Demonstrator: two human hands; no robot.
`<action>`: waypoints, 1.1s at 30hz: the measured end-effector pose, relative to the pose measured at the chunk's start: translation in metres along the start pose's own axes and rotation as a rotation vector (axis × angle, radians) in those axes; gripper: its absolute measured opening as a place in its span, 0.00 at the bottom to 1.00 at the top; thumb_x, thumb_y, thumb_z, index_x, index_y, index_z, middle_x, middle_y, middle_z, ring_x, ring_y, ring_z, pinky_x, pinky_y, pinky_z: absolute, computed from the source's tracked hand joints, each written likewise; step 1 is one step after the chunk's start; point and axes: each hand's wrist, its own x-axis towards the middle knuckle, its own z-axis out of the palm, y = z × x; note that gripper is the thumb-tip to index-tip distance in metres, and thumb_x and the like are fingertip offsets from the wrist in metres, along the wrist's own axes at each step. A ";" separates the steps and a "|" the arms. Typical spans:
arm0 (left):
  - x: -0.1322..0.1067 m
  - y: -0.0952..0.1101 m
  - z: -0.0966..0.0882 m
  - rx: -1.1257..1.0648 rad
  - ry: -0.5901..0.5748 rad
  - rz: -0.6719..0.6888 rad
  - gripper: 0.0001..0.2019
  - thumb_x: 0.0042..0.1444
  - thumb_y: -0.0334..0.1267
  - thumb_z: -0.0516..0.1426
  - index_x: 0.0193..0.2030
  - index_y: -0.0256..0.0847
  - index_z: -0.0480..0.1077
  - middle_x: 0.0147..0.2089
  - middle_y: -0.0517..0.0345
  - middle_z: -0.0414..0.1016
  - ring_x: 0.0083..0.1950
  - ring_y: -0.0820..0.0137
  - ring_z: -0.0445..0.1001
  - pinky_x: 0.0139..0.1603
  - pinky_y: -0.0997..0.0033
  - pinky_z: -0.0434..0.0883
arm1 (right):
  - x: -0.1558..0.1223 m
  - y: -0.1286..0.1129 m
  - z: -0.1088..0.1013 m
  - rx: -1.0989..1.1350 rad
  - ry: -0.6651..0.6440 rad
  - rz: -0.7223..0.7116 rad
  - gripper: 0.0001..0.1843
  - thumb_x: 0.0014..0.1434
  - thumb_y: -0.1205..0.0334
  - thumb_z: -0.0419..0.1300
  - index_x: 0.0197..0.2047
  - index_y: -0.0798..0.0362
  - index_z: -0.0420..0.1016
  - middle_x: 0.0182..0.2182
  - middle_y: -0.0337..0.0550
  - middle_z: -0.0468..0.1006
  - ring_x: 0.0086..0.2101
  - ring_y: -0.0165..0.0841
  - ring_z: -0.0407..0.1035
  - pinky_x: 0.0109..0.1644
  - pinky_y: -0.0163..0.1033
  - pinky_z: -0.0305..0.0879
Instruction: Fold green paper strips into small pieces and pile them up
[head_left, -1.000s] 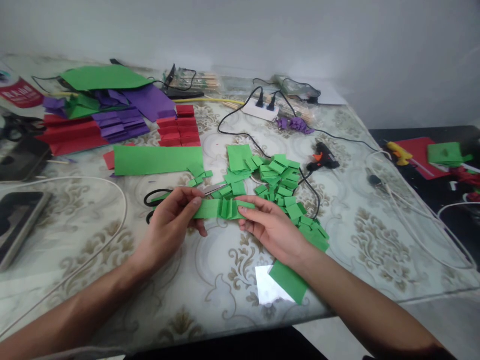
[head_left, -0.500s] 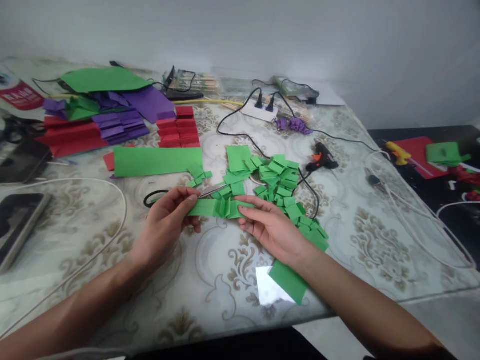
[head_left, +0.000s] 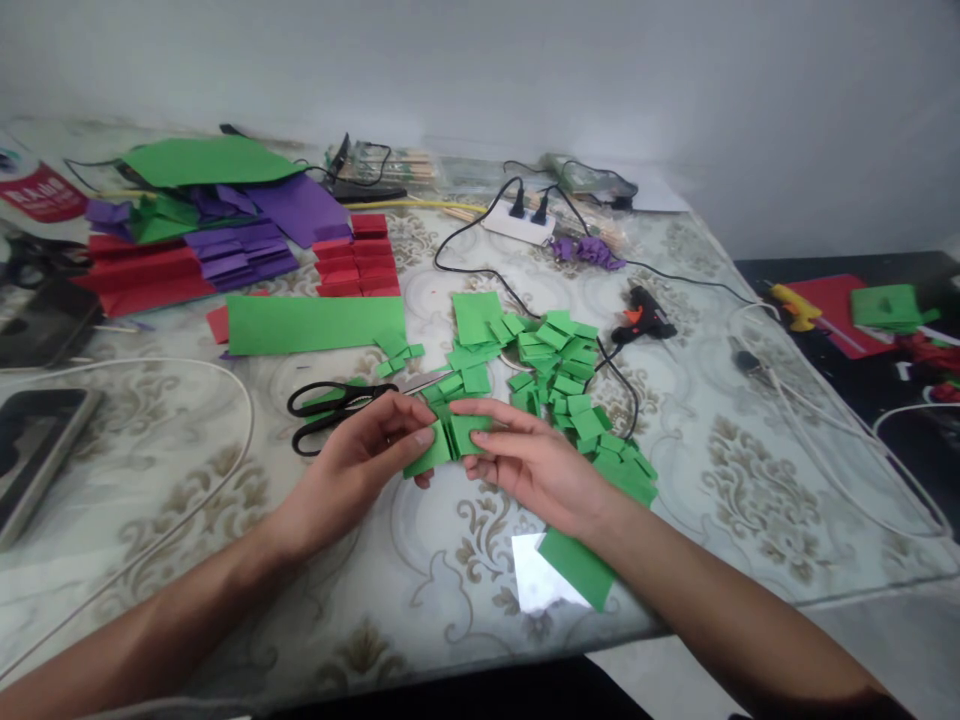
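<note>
Between my two hands is a green paper strip [head_left: 425, 459], creased into upright folds near its middle. My left hand [head_left: 367, 455] pinches the strip's left part between thumb and fingers. At the other end, my right hand [head_left: 529, 460] is closed on the paper with thumb and fingertips. Just behind my left hand lie black-handled scissors [head_left: 349, 398], their blades pointing right and partly covered by the fingers. A heap of small folded green paper pieces [head_left: 559, 350] spreads beyond my right hand. A long flat green paper strip [head_left: 315, 322] rests farther left.
Folded red paper [head_left: 356, 255] and purple paper [head_left: 240, 250] lie at the back left. A white power strip [head_left: 519, 222] with black cables stands at the back. A black glue gun [head_left: 643, 315] is right of the heap. Phones [head_left: 41, 440] and a white cable occupy the left side.
My left hand has moved right, toward my right hand, and the paper between them has drawn together into tighter folds. The scissors' handles now show more fully.
</note>
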 end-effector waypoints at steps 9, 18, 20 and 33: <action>-0.004 -0.008 -0.002 0.199 -0.091 0.106 0.10 0.67 0.41 0.64 0.53 0.44 0.78 0.41 0.55 0.79 0.41 0.68 0.75 0.41 0.69 0.72 | -0.001 0.003 -0.002 0.006 -0.073 0.071 0.21 0.55 0.70 0.74 0.52 0.52 0.81 0.33 0.36 0.82 0.29 0.25 0.79 0.38 0.31 0.77; -0.002 -0.004 -0.003 0.342 -0.065 0.285 0.04 0.67 0.39 0.64 0.40 0.42 0.78 0.41 0.55 0.74 0.44 0.67 0.73 0.46 0.68 0.71 | -0.002 0.004 0.001 -0.142 -0.056 0.081 0.18 0.59 0.55 0.74 0.51 0.51 0.81 0.34 0.38 0.80 0.30 0.28 0.75 0.38 0.36 0.75; -0.003 -0.001 -0.003 0.329 -0.035 0.233 0.06 0.67 0.40 0.63 0.40 0.42 0.76 0.41 0.56 0.74 0.43 0.67 0.73 0.45 0.68 0.70 | -0.002 0.005 0.002 -0.269 -0.017 -0.051 0.16 0.64 0.49 0.70 0.49 0.50 0.82 0.41 0.42 0.81 0.36 0.30 0.75 0.41 0.36 0.75; -0.004 0.007 0.003 0.239 0.023 0.048 0.10 0.64 0.44 0.65 0.38 0.40 0.78 0.32 0.58 0.76 0.32 0.70 0.73 0.34 0.72 0.71 | -0.007 0.004 0.009 -0.622 0.106 -0.417 0.04 0.60 0.61 0.71 0.37 0.49 0.80 0.30 0.38 0.79 0.32 0.31 0.73 0.39 0.38 0.69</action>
